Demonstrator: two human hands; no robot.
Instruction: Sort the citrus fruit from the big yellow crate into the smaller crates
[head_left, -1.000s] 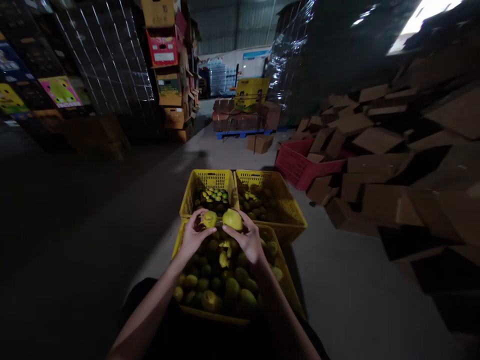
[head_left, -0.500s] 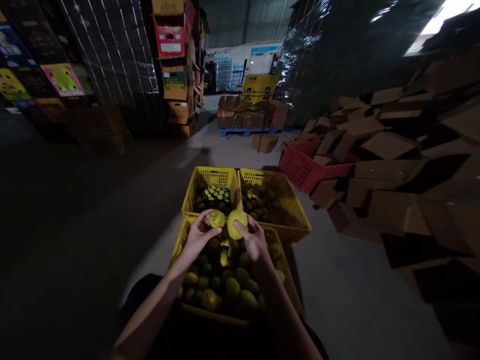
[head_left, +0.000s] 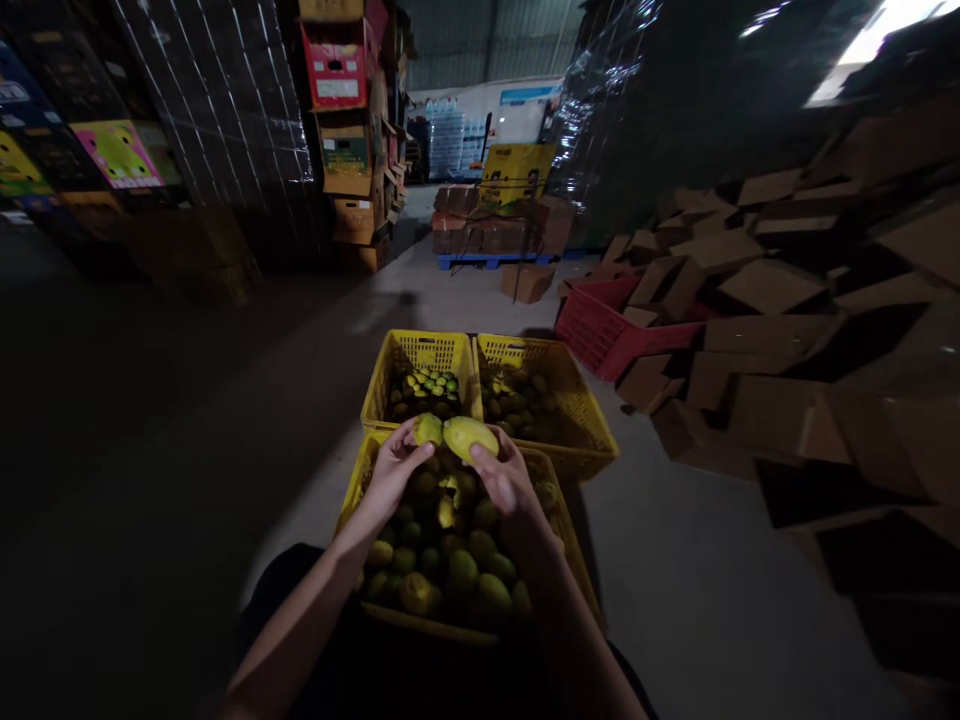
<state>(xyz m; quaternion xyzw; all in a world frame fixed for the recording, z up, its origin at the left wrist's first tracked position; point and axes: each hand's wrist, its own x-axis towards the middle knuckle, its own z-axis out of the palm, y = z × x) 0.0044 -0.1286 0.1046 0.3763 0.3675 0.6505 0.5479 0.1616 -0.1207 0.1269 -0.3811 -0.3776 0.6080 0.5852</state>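
Observation:
Over the near yellow crate (head_left: 349, 488), my left hand (head_left: 393, 462) is closed around a small greenish-yellow lemon (head_left: 428, 430). A larger, paler lemon (head_left: 469, 438) lies on its side in the grip of my right hand (head_left: 504, 474), my thumb along its lower face. The two fruits sit end to end, touching or nearly so. Below them the near crate holds many green and yellow lemons (head_left: 463, 570), one with a torn or peeled-looking yellow piece (head_left: 447, 508) among them. My forearms hide parts of the crate's sides.
Two more yellow crates stand just beyond: the left one (head_left: 369, 405) with small yellow-green fruit, the right one (head_left: 589, 410) with darker fruit. A red crate (head_left: 592, 325) and a heap of cardboard boxes (head_left: 780, 410) fill the right side. Boxes on a blue pallet (head_left: 491, 262) stand ahead.
My right hand has turned its lemon from upright to lying sideways, its tip toward the left one. The lemon in my left hand has tilted and risen slightly.

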